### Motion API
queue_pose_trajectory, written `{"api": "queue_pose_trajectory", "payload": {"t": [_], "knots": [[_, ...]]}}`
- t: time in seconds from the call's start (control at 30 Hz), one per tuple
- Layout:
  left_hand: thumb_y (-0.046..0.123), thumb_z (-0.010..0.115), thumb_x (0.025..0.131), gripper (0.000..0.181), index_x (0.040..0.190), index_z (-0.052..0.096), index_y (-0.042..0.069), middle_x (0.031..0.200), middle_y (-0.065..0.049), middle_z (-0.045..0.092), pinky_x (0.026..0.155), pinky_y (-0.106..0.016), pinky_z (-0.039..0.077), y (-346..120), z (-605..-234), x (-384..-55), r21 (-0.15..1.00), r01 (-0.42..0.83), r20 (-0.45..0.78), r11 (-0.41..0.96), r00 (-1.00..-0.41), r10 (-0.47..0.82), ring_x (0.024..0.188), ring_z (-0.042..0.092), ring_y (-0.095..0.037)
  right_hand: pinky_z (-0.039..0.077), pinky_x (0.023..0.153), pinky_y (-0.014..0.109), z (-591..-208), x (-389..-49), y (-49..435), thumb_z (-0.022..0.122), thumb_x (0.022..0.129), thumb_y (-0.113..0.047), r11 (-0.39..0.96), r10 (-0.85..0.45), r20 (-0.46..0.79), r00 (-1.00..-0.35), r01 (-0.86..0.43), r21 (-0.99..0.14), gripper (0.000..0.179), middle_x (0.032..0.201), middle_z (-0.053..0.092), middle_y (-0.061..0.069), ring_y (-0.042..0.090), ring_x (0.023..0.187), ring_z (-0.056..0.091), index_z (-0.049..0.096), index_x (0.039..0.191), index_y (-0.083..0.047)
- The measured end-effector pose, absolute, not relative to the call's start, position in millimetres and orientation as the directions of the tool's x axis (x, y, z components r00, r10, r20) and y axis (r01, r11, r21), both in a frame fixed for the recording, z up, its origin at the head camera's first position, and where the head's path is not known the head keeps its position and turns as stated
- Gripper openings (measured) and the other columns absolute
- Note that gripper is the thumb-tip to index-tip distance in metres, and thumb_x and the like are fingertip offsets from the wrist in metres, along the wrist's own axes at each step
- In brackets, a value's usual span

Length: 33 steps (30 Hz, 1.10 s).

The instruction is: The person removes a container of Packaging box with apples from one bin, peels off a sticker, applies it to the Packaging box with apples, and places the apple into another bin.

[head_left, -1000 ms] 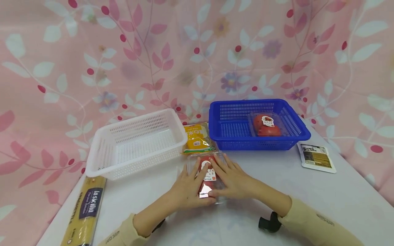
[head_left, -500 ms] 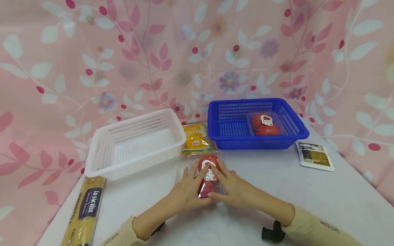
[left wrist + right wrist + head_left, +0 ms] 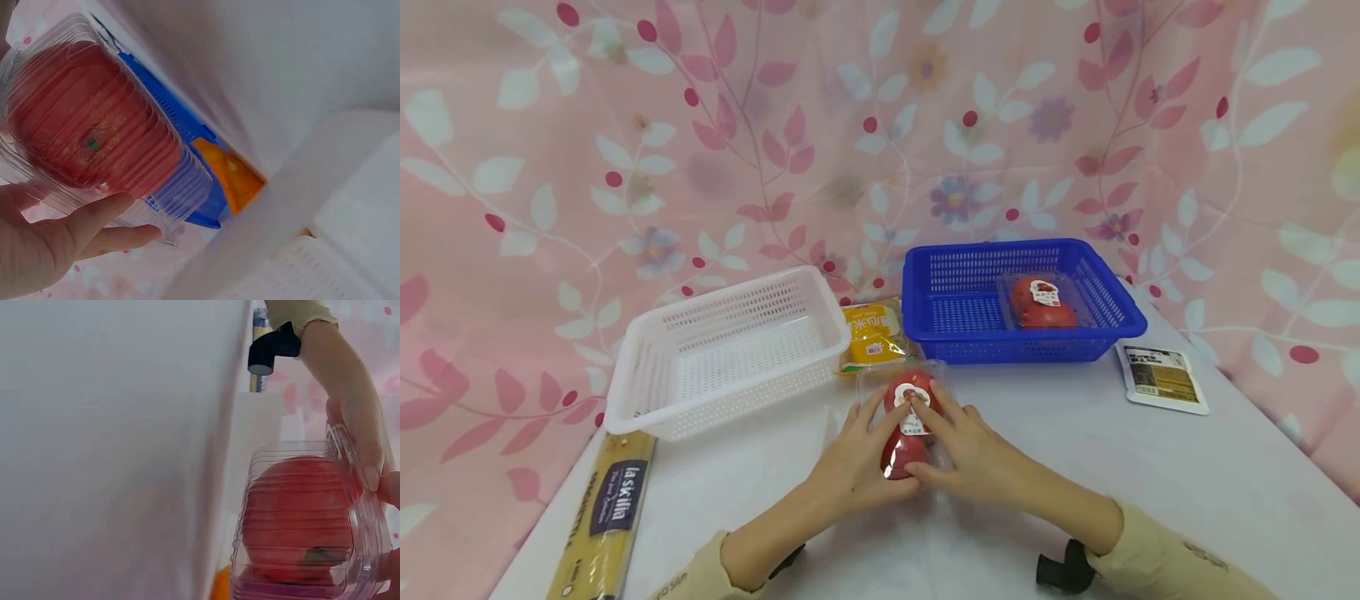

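Observation:
A clear plastic box of red tomatoes (image 3: 904,454), with a white label on its lid, is between both hands in front of the baskets. My left hand (image 3: 850,467) grips its left side, with the fingers reaching over the lid. Opposite it, my right hand (image 3: 981,462) holds the right side, the thumb at the near end. In the left wrist view the ridged tomato box (image 3: 94,125) stands above the tabletop, and fingers of a hand (image 3: 81,234) lie along its lid rim. The right wrist view shows the box (image 3: 297,519) from its other side.
A white basket (image 3: 737,417) stands at left and a blue basket (image 3: 1022,350) holding another tomato box (image 3: 1045,302) at right. A yellow bag (image 3: 874,333) lies between them. Spaghetti (image 3: 602,517) lies at left, a flat white packet (image 3: 1162,380) at right.
The tomato box has tilted or risen slightly in both hands; its far edge now overlaps more of the yellow bag. The head view has shifted a little.

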<state>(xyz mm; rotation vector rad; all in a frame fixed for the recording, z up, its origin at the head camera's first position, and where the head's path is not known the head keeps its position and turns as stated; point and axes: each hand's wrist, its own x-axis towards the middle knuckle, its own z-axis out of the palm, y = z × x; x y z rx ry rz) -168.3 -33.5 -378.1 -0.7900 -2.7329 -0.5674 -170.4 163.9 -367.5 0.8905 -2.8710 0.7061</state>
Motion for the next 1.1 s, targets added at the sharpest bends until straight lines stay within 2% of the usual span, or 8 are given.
{"api": "queue_pose_trajectory", "payload": {"t": [0.17,0.3,0.43,0.53,0.63,0.87,1.0,1.1], "knots": [[0.052,0.072,0.067,0.077,0.135,0.045,0.025,0.144,-0.007,0.031,0.079,-0.065,0.041,-27,-366,-174,0.298,0.571,0.384,0.765,-0.805,0.452,0.121,0.038,-0.047,0.049,0.078,0.051,-354,-174,168,0.059,0.081,-0.054,0.736,-0.500,0.223,-0.837,-0.547,-0.400,0.078,0.149,0.020,0.016,0.035,0.107,0.046,0.032,0.144,-0.016],[0.049,0.075,0.066,0.075,0.131,0.050,0.023,0.142,-0.010,0.035,0.073,-0.053,0.050,-22,-353,-182,0.275,0.621,0.460,0.734,-0.755,0.467,0.122,0.038,-0.044,0.047,0.079,0.056,-339,-180,173,0.059,0.081,-0.055,0.738,-0.473,0.244,-0.846,-0.532,-0.415,0.078,0.150,0.019,0.013,0.045,0.116,0.041,0.031,0.144,-0.019],[0.049,0.076,0.065,0.072,0.127,0.053,0.019,0.140,-0.011,0.037,0.077,-0.043,0.051,-19,-341,-195,0.250,0.675,0.526,0.695,-0.697,0.488,0.124,0.040,-0.035,0.049,0.076,0.053,-326,-189,177,0.060,0.082,-0.052,0.729,-0.454,0.261,-0.852,-0.523,-0.441,0.073,0.150,0.020,0.012,0.047,0.116,0.040,0.034,0.143,-0.021],[0.049,0.077,0.065,0.070,0.124,0.056,0.018,0.138,-0.011,0.040,0.078,-0.037,0.052,-16,-333,-207,0.261,0.703,0.565,0.662,-0.667,0.486,0.119,0.047,-0.030,0.051,0.075,0.050,-317,-199,181,0.063,0.082,-0.046,0.714,-0.445,0.281,-0.850,-0.526,-0.462,0.069,0.148,0.023,0.013,0.043,0.111,0.043,0.039,0.140,-0.018],[0.048,0.077,0.065,0.067,0.121,0.058,0.017,0.135,-0.010,0.044,0.075,-0.036,0.053,-12,-324,-216,0.268,0.708,0.586,0.653,-0.658,0.473,0.111,0.053,-0.026,0.047,0.081,0.053,-307,-207,184,0.064,0.083,-0.041,0.698,-0.442,0.313,-0.841,-0.541,-0.469,0.067,0.147,0.025,0.016,0.046,0.116,0.040,0.041,0.139,-0.013],[0.049,0.076,0.066,0.067,0.122,0.058,0.018,0.136,-0.008,0.043,0.082,-0.035,0.050,-2,-305,-240,0.290,0.714,0.590,0.637,-0.657,0.469,0.121,0.044,-0.026,0.038,0.088,0.061,-289,-230,193,0.060,0.085,-0.044,0.724,-0.425,0.326,-0.844,-0.533,-0.438,0.067,0.149,0.022,0.013,0.046,0.122,0.034,0.039,0.140,-0.013],[0.053,0.073,0.068,0.069,0.126,0.055,0.020,0.140,-0.004,0.038,0.089,-0.035,0.046,6,-299,-261,0.373,0.683,0.522,0.629,-0.714,0.466,0.124,0.041,-0.024,0.032,0.093,0.063,-282,-251,198,0.059,0.086,-0.043,0.730,-0.420,0.332,-0.845,-0.531,-0.429,0.065,0.148,0.023,0.017,0.047,0.125,0.030,0.040,0.139,-0.011],[0.054,0.073,0.068,0.069,0.126,0.055,0.020,0.141,-0.004,0.037,0.089,-0.035,0.046,11,-296,-279,0.419,0.658,0.477,0.626,-0.746,0.464,0.124,0.041,-0.025,0.024,0.096,0.065,-278,-266,200,0.058,0.087,-0.041,0.737,-0.413,0.328,-0.850,-0.523,-0.428,0.063,0.146,0.024,0.020,0.047,0.127,0.027,0.040,0.139,-0.009]]}}
